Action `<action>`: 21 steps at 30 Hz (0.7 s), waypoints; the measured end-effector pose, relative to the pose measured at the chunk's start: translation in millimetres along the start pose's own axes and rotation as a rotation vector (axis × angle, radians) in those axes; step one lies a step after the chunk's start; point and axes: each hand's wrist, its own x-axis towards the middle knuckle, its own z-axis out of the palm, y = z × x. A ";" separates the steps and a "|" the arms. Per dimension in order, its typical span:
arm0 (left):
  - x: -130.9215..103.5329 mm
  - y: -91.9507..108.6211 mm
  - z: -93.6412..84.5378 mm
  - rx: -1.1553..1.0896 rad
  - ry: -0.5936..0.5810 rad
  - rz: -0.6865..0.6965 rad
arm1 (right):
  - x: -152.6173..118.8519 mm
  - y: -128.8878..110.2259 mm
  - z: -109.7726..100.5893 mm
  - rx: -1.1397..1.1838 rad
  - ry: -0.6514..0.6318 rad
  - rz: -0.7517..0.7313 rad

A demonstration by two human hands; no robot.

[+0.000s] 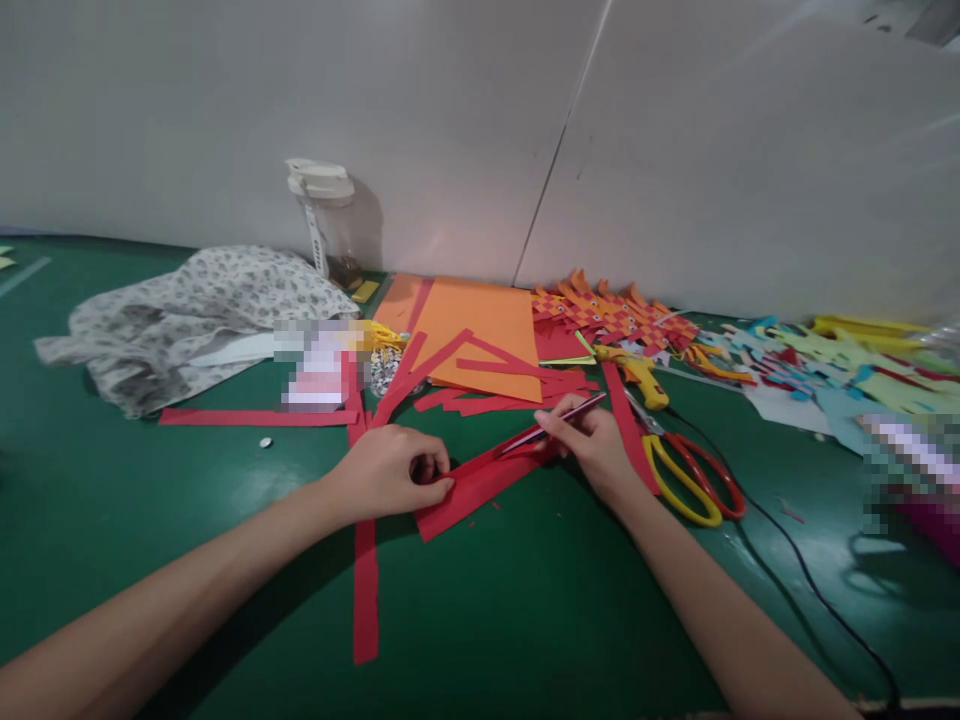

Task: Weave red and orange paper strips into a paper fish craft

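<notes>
In the middle of the head view a wide red paper strip [472,492] lies slanted on the green table, with a crease or fold along its upper edge. My left hand [401,470] pinches its left end between thumb and fingers. My right hand [585,440] is closed around a slim dark pen [525,435], whose lower end rests at the paper's upper edge. Under my left hand runs a narrow red paper strip [366,600] toward me. Right of my right hand lie scissors [686,490] with one yellow and one red handle loop.
Behind my hands lie orange paper sheets [480,320] and several red strips. A yellow glue gun [637,372] trails a black cord [795,550] on the right. Woven orange paper pieces [600,310], paper scraps [795,360], a patterned cloth [187,310] and a bottle [326,220] line the wall.
</notes>
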 end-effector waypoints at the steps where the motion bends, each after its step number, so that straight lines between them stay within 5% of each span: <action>1: -0.1 -0.2 0.1 0.000 -0.002 0.000 | 3.5 2.0 -7.1 -0.004 0.032 -0.005; 5: -0.2 -1.0 0.9 0.000 0.005 0.005 | 14.5 8.1 -30.1 -0.021 0.161 -0.035; 9: -0.4 -1.6 1.5 -0.004 0.007 -0.001 | 11.2 4.8 -26.6 -0.019 0.202 -0.065; 16: 2.5 -2.0 1.8 0.001 0.013 0.004 | -11.2 -9.9 18.6 -0.007 -0.100 0.028; 21: 1.9 -1.8 1.2 -0.002 0.011 0.005 | -9.9 -7.2 19.2 -0.025 -0.134 0.055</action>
